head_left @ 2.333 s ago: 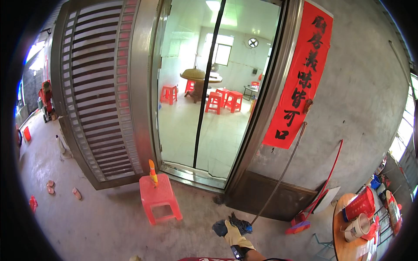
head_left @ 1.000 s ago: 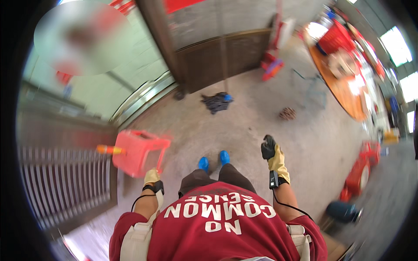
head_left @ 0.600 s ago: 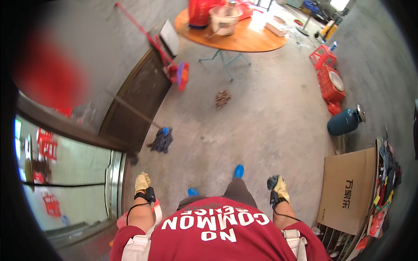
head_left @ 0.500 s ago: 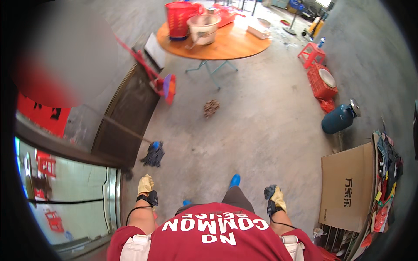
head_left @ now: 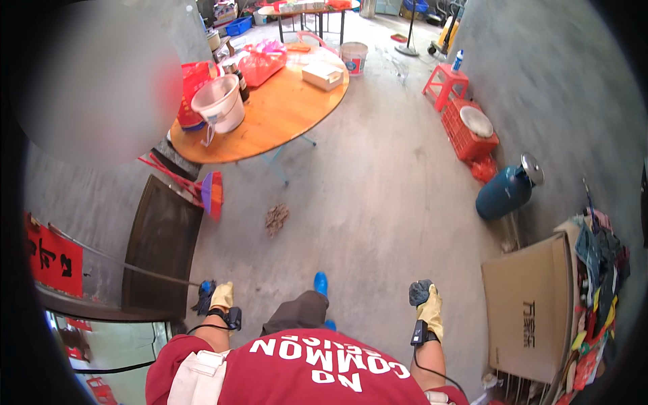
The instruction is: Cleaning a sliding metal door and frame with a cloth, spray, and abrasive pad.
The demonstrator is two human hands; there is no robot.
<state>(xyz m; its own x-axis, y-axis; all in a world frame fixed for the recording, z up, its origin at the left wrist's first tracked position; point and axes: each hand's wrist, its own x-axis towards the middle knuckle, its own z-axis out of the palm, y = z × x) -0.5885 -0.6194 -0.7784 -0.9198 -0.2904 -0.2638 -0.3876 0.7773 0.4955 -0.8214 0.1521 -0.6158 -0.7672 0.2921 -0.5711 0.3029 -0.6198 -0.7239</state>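
Observation:
My left hand (head_left: 222, 297), in a cream glove, hangs low at my left side. The dark strands and blue socket of a mop (head_left: 204, 297) show right beside it; I cannot tell whether they touch, and its fingertips are hidden. At my right side, my right hand (head_left: 430, 312), gloved the same way, is closed on a crumpled dark grey cloth (head_left: 420, 292). On the floor ahead lies a small brown tangled heap (head_left: 277, 219). My feet wear blue shoe covers (head_left: 320, 283).
Ahead on the left stands a round wooden table (head_left: 283, 125) bearing a white bucket (head_left: 219, 104) and bags. A red dustpan (head_left: 214, 194) leans near it. Along the right wall are a red stool (head_left: 447, 84), a red crate (head_left: 466, 128), a blue-green gas cylinder (head_left: 505, 194) and a large cardboard box (head_left: 526, 310).
I have stepped forward and turned slightly right. The table, heap and mop have come nearer and shifted left in view. The grey cloth stays in my right hand.

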